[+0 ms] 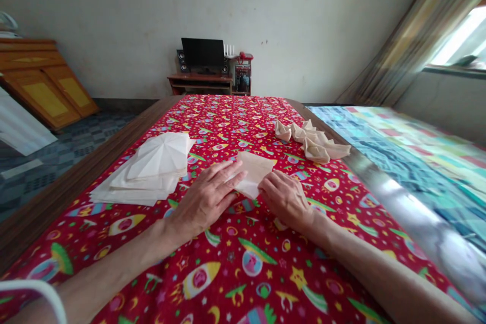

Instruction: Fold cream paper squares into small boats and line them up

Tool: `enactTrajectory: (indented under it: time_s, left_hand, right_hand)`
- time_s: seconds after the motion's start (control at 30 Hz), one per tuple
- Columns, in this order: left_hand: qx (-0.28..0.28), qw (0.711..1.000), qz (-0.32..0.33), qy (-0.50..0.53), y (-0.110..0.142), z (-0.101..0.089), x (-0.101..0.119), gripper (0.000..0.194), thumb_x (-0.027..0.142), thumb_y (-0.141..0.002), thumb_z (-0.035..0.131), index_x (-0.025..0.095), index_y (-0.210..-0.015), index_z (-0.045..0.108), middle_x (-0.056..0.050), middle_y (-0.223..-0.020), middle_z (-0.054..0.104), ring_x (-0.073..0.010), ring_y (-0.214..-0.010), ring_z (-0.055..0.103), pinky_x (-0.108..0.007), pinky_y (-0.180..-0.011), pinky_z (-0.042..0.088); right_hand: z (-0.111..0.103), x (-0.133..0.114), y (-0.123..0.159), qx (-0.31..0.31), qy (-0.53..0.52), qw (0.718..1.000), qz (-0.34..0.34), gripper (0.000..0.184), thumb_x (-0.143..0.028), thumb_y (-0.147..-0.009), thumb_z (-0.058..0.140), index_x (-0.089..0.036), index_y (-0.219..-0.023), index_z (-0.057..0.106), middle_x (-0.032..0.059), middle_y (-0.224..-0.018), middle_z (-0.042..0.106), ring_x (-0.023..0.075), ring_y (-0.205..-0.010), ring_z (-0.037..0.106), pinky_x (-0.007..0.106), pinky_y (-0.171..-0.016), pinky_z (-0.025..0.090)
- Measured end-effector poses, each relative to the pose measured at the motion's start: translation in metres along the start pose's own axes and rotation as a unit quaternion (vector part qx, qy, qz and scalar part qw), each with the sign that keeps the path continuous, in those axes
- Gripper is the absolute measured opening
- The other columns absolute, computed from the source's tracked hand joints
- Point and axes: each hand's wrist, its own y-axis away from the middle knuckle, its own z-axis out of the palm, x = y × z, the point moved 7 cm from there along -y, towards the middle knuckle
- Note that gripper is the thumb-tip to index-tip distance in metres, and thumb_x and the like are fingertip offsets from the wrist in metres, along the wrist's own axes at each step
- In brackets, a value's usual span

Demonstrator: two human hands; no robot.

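Note:
A folded sheet of off-white paper (253, 169) lies on the red patterned cloth between my hands. My left hand (208, 192) rests on its left edge with the fingers stretched out. At the paper's right corner, the fingers of my right hand (286, 197) are curled together and grip the edge. To the left sits a stack of creased white paper sheets (152, 167), the top one showing fold lines that fan out from a point. Several folded paper shapes (315, 142) are grouped at the right on the cloth.
The red cloth (228, 263) covers a long table with dark wooden edges (114, 149). Beyond it stand a monitor (203, 53) and speakers on a small desk (201, 80). A bed (410, 157) is on the right; a wooden cabinet (45, 81) stands at left.

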Motion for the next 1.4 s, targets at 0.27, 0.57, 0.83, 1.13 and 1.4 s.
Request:
enactTrajectory:
  time_s: [0.27, 0.57, 0.83, 1.13, 1.4]
  left_hand:
    - [-0.059, 0.992, 0.003, 0.113, 0.004, 0.036, 0.003, 0.02, 0.018, -0.092, 0.046, 0.017, -0.099, 0.065, -0.004, -0.095, 0.067, -0.0169, -0.092, 0.058, -0.031, -0.085, 0.049]
    - [-0.042, 0.97, -0.129, 0.203, 0.001, 0.044, -0.019, 0.029, 0.029, -0.09, 0.05, 0.017, -0.071, 0.068, -0.003, -0.08, 0.065, -0.0114, -0.07, 0.059, -0.023, -0.066, 0.046]
    - [-0.058, 0.97, -0.169, 0.165, -0.004, 0.047, -0.023, 0.017, 0.02, -0.083, 0.056, 0.015, -0.067, 0.058, -0.001, -0.07, 0.057, -0.0114, -0.065, 0.054, -0.023, -0.063, 0.042]
    - [-0.069, 0.975, -0.162, 0.135, -0.005, 0.047, -0.019, 0.023, 0.015, -0.082, 0.054, 0.016, -0.06, 0.049, 0.001, -0.068, 0.047, -0.0083, -0.058, 0.046, -0.021, -0.055, 0.035]
    - [-0.078, 0.972, -0.171, 0.141, -0.003, 0.051, -0.024, 0.023, 0.016, -0.082, 0.054, 0.016, -0.06, 0.047, 0.002, -0.067, 0.044, -0.0078, -0.058, 0.043, -0.022, -0.056, 0.033]
  right_hand:
    - [0.016, -0.001, 0.009, -0.061, -0.141, 0.988, -0.017, 0.02, -0.02, -0.092, 0.045, -0.016, -0.085, 0.064, 0.0055, -0.084, 0.061, 0.013, -0.077, 0.055, 0.022, -0.065, 0.041]
    - [0.015, 0.025, 0.021, -0.066, -0.256, 0.96, 0.093, 0.018, -0.026, -0.089, 0.053, -0.019, -0.084, 0.068, 0.0019, -0.075, 0.063, 0.0098, -0.064, 0.057, 0.019, -0.056, 0.041]
    - [0.001, -0.001, 0.027, -0.073, -0.097, 0.992, -0.03, 0.024, -0.02, -0.093, 0.042, -0.018, -0.094, 0.065, 0.0033, -0.074, 0.061, 0.0127, -0.067, 0.053, 0.024, -0.058, 0.037]
    - [0.011, -0.011, 0.038, -0.142, -0.013, 0.988, -0.061, 0.024, -0.016, -0.093, 0.042, -0.014, -0.111, 0.057, -0.0003, -0.066, 0.059, 0.0116, -0.055, 0.05, 0.027, -0.05, 0.028]
    - [0.015, -0.014, 0.04, -0.197, 0.017, 0.979, -0.045, 0.031, -0.017, -0.093, 0.045, -0.012, -0.124, 0.048, 0.0025, -0.079, 0.064, 0.0125, -0.062, 0.055, 0.027, -0.051, 0.032]
